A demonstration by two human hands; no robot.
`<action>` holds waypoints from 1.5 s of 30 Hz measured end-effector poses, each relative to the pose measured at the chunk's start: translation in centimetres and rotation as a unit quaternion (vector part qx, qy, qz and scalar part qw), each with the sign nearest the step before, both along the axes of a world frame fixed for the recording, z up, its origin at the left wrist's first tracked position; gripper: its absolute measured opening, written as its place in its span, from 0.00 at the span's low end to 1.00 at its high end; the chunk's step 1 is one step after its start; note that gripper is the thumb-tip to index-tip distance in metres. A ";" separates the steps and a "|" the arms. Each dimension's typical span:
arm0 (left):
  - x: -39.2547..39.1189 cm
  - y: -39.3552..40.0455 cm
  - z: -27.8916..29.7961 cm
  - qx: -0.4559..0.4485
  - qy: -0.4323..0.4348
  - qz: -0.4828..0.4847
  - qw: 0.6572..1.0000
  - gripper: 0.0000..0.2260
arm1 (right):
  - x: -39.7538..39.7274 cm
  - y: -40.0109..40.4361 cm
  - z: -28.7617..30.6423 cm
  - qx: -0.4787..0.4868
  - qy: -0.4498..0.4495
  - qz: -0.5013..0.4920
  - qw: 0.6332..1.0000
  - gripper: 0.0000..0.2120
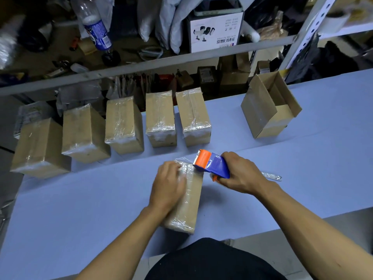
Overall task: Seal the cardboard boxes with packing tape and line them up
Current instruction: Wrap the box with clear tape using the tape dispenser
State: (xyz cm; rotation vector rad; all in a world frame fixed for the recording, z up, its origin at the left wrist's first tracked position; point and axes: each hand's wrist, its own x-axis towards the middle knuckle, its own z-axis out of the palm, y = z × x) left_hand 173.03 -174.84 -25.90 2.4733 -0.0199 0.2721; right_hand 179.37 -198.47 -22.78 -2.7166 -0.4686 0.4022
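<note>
Cardboard box (188, 201) glossy with clear tape; left hand (168, 185) presses flat; right hand (240, 172) grips dispenser (212, 165).

— Our left hand (168, 185) covers much of the box (188, 201) top, so we can't see its seam.
— And our right hand (241, 172) hides the tape dispenser (212, 165) handle; the shelf clutter (60, 65) blurs out.

- 5 sealed cardboard boxes (160, 120) in a row at the table's far edge
- 1 taped box (188, 201) under the hands
- 1 open box (269, 106), far right
- 1 tape dispenser (212, 165), blue and orange
- 1 plastic bottle (95, 27) on the shelf
- 1 white printed carton (216, 31) on the shelf
- 2 hands in view
</note>
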 end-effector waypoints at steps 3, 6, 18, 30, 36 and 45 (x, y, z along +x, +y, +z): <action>-0.7 -1.0 -1.2 0.162 0.097 -0.135 0.973 0.34 | 0.1 0.6 -0.1 -0.004 -0.014 0.040 0.999 0.26; -0.6 -1.2 -1.0 0.217 0.166 -0.133 0.953 0.46 | 0.0 0.3 -0.4 0.007 -0.012 0.040 0.999 0.33; -0.1 -1.0 -0.2 0.215 0.167 -0.133 0.953 0.44 | -1.1 -6.5 -0.8 0.023 0.037 0.026 0.999 0.37; -0.4 -2.4 0.0 0.229 0.171 -0.104 0.953 0.42 | -0.3 -1.4 0.6 -0.128 -0.056 0.067 0.988 0.35; -0.6 -3.8 -0.6 0.230 0.184 -0.075 0.953 0.40 | -0.9 2.2 0.7 -0.163 -0.057 -0.003 0.985 0.30; -0.6 -2.7 0.0 -0.013 0.142 -0.025 0.989 0.28 | -0.4 3.3 -3.8 -0.076 0.031 -0.078 0.994 0.37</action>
